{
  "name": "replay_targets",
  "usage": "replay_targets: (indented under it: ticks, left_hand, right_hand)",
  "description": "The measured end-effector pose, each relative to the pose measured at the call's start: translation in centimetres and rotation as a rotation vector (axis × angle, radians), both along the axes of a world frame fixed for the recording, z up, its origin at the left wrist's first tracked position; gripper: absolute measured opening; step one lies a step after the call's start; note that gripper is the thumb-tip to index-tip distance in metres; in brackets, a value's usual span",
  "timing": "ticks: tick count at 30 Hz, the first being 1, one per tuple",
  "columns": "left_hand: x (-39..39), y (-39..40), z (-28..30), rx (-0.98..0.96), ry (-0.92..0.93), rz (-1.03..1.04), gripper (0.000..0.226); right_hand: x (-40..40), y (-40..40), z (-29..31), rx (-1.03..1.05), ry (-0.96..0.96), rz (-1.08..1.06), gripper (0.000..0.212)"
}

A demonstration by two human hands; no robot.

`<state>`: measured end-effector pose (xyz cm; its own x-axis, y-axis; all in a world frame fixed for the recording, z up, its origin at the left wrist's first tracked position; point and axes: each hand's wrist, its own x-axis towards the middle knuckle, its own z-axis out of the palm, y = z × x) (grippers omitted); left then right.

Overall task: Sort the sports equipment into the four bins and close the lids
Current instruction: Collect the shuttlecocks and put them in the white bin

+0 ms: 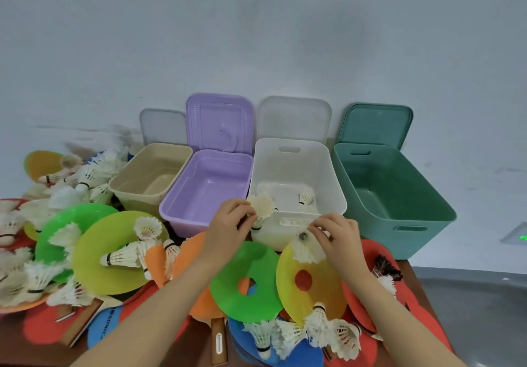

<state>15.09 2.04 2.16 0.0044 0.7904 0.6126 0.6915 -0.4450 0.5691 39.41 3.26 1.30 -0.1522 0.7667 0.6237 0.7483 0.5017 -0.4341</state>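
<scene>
My left hand (228, 221) pinches a shuttlecock (261, 210) at the white bin's (296, 167) front rim, feathers up. My right hand (336, 237) closes its grip on a second shuttlecock (306, 248) above a yellow disc (312, 284). The beige bin (151, 175), purple bin (205, 192) and teal bin (390, 195) stand open in a row, lids leaning on the wall behind.

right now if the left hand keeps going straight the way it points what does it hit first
Probably the white bin. The left hand, holding a shuttlecock, points up and forward at its near rim, though depth is hard to judge.
</scene>
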Motion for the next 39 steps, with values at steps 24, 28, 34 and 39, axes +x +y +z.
replay_targets:
  ticks: [24, 28, 34, 39]
  left_hand:
    - [2.2, 8.5, 2.8, -0.301, 0.429, 0.003, 0.04]
    - [2.7, 7.2, 2.6, -0.275, 0.441, -0.046, 0.042]
    - [3.9, 6.0, 2.5, -0.227, 0.483, -0.148, 0.036]
    - [5.7, 4.7, 1.1, -0.239, 0.492, -0.265, 0.046]
  right_hand:
    - [1.2, 7.9, 3.1, -0.17, -0.135, -0.121, 0.021]
    - [2.0, 5.8, 2.3, -0.14, -0.155, -0.07, 0.019]
    - [3.9, 2.4, 1.2, -0.189, -0.129, -0.124, 0.017]
    - [5.9, -0.2, -0.4, -0.254, -0.134, -0.243, 0.019]
